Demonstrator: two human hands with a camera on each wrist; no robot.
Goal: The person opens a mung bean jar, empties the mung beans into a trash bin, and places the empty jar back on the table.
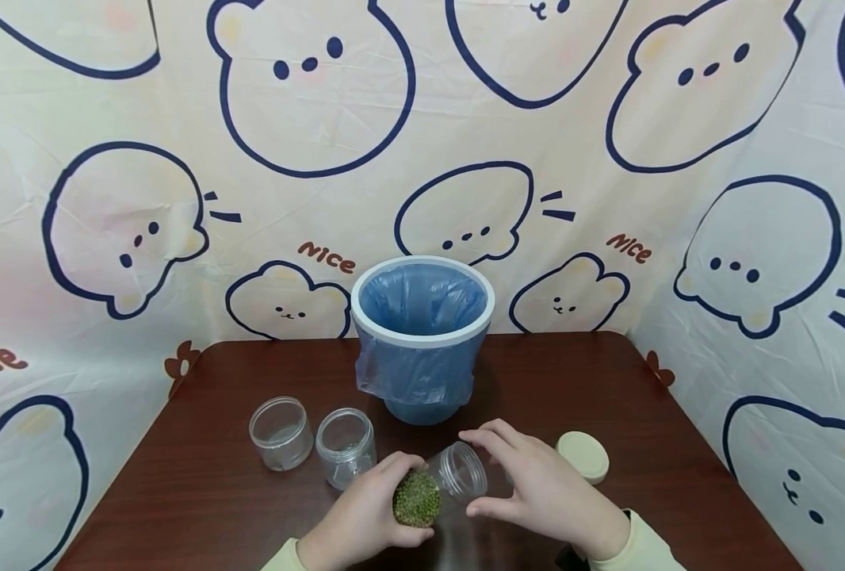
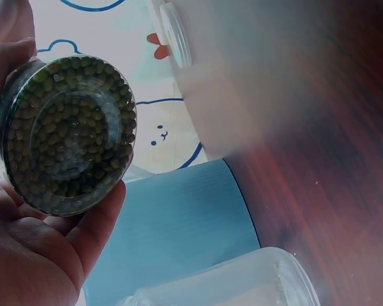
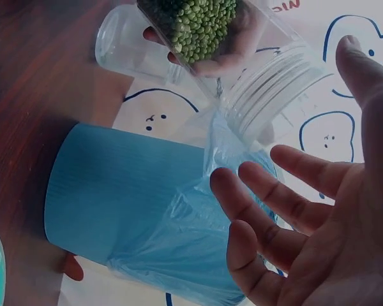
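Observation:
My left hand [image 1: 368, 507] grips a clear plastic jar [image 1: 458, 473] round its base end, fingers over the top and thumb below. Green mung beans [image 1: 417, 500] lie gathered at the jar's bottom, which faces left; in the left wrist view they show through the round base [image 2: 70, 137]. The jar is tipped, its threaded mouth [image 3: 274, 89] uncovered and turned right. Beside that mouth is my right hand [image 1: 537, 484], its fingers spread and slightly bent, with nothing held in the right wrist view. A cream lid [image 1: 583, 456] lies on the table just beyond the right hand.
Two more clear jars without lids, one farther left [image 1: 281, 434] and one nearer [image 1: 346, 448], stand left of the hands. A blue bin [image 1: 422, 373] with a white rim and blue bag is behind them on the dark wood table [image 1: 201, 476]. Patterned cloth [image 1: 308, 214] surrounds the table.

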